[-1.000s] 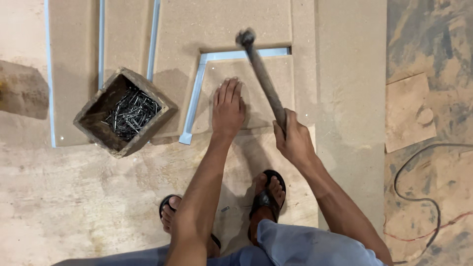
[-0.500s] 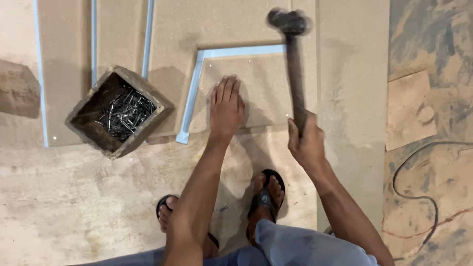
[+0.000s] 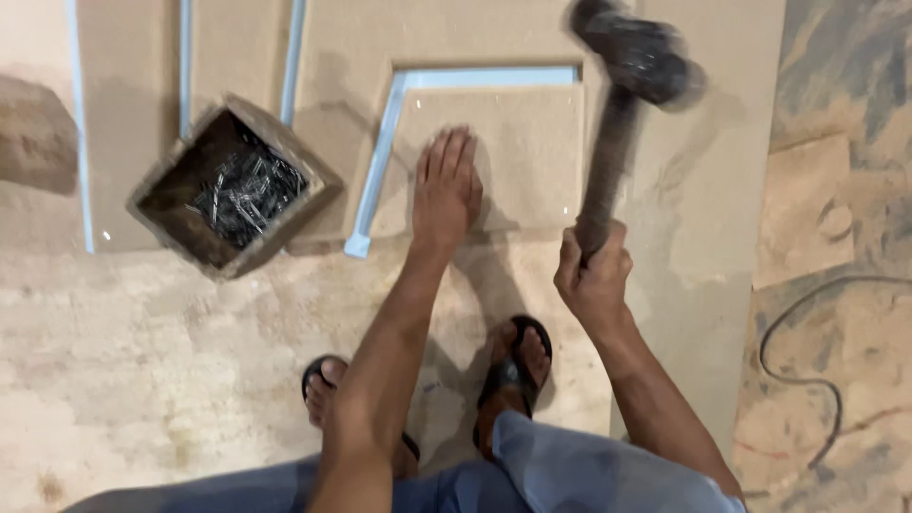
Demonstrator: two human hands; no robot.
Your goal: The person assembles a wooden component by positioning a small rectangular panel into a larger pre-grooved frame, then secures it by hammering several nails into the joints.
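My right hand (image 3: 594,271) grips the dark handle of a hammer (image 3: 617,123); its blurred head is raised above the right edge of a tan board panel (image 3: 532,152). My left hand (image 3: 445,188) lies flat, fingers together, on that panel. The panel sits inside a cut-out of a larger tan board (image 3: 351,57), with a pale blue strip (image 3: 380,161) showing along its left and top sides.
A square wooden box (image 3: 152,195) full of dark nails stands to the left on the board. My feet in black sandals (image 3: 518,366) stand on the pale floor below. A dark cable (image 3: 807,380) curls on the floor at the right.
The hammer head has swung from over the panel's top edge up and to the right. My left hand has stayed flat on the panel.
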